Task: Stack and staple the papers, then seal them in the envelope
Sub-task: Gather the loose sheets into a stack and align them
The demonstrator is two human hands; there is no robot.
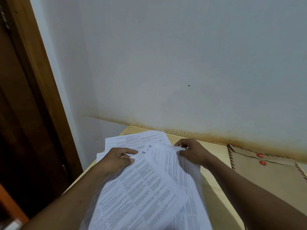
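Several printed white papers (146, 188) lie fanned out on the pale wooden table (214, 185), with handwritten numbers 2, 4 and 5 showing at their top corners. My left hand (116, 161) rests on the sheet marked 2, thumb and forefinger near its top corner. My right hand (192, 151) pinches the top edge of the rightmost sheet (181, 170), which is lifted and blurred. A brown envelope (265, 176) with a striped border and two red string buttons lies flat at the right. No stapler is in view.
The table stands against a white wall (166, 63) stained brown along its base. A dark wooden door frame (33, 97) rises at the left, close to the table's left edge. An orange object (10, 206) shows at the lower left.
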